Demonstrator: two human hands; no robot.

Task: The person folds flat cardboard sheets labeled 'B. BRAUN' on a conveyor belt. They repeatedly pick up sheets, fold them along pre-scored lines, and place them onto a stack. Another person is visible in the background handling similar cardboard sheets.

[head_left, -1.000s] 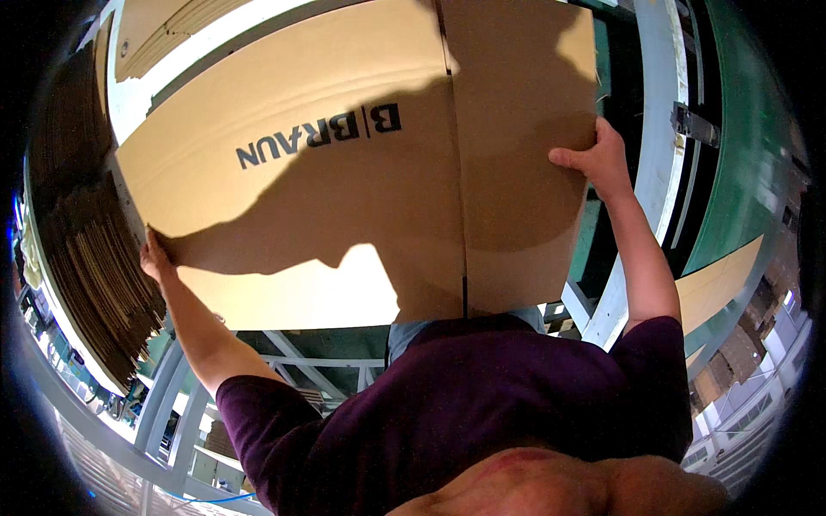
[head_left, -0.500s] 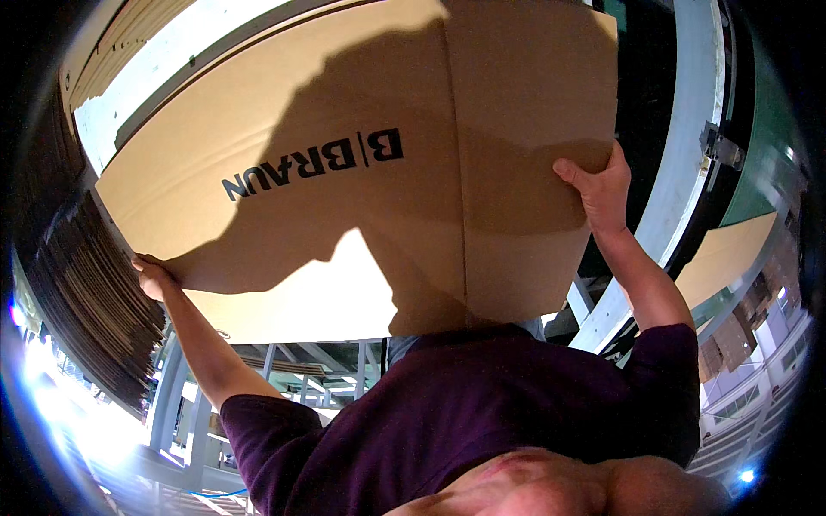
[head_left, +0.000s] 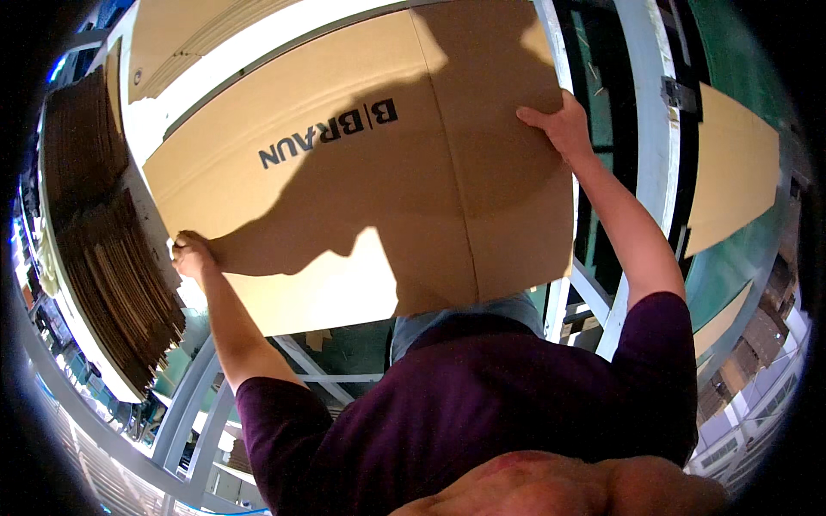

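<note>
A large flat brown cardboard sheet (head_left: 344, 198) with dark print and a crease toward its right side spans the space before me. My left hand (head_left: 193, 255) is closed on its lower left edge, fingers partly hidden. On the right edge, my right hand (head_left: 564, 129) grips the sheet, thumb lying on the top face and the other fingers hidden behind. A broad shadow falls across the cardboard. Its near edge lies close to my waist.
Stacked cardboard sheets (head_left: 120, 275) stand at the left, and more flat sheets (head_left: 185, 39) lie at the far left. A pale metal rail (head_left: 647, 138) runs along the right. Beyond it, cardboard pieces (head_left: 731, 168) rest on a green surface (head_left: 731, 52).
The view has shifted, showing more of the stacks at left and the green surface at right. Both hands still hold the cardboard sheet, which appears slightly turned.
</note>
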